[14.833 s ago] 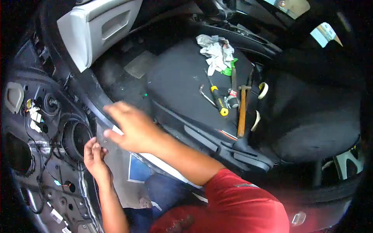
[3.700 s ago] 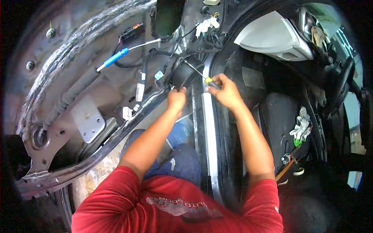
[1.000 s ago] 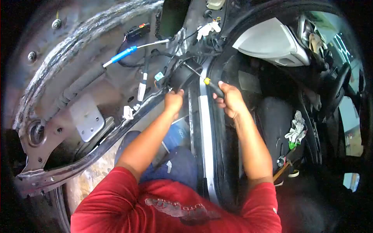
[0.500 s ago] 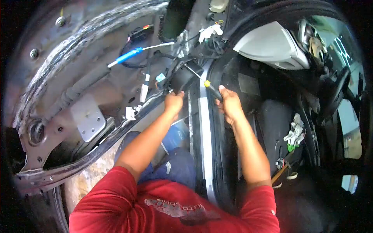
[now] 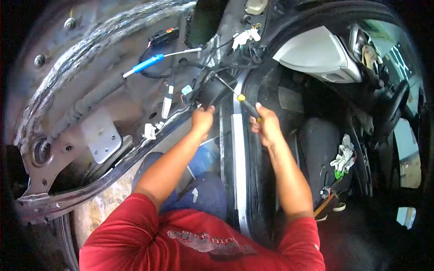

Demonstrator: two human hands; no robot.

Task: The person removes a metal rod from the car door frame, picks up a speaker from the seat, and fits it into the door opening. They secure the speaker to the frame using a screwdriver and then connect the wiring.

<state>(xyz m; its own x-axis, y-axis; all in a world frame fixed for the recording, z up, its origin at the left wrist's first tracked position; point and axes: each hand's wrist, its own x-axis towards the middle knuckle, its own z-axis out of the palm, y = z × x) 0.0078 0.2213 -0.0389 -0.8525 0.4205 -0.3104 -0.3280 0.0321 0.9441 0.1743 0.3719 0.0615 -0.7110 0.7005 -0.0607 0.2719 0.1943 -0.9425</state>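
Observation:
In the head view my right hand (image 5: 267,124) is closed on a screwdriver (image 5: 246,104) with a black and yellow handle. Its thin metal shaft slants up and left across the sill, and the tip is at the dark cables between the door and the car body. My left hand (image 5: 202,120) is closed at the inner edge of the stripped car door (image 5: 90,95); its fingertips hide whatever they grip. Just above that hand is a small light-blue connector (image 5: 186,90). A blue-sleeved cable (image 5: 149,64) runs over the door.
White connectors (image 5: 246,39) hang from wires near the hinge area. A silver-white side mirror (image 5: 318,54) is at upper right. Whitish gloves (image 5: 343,153) and a wooden-handled tool (image 5: 326,203) lie on the dark seat. A bright sill strip (image 5: 239,162) runs between my arms.
My right hand has shifted slightly, showing more of the screwdriver's handle. The shaft stays in nearly the same place, and my left hand has hardly moved.

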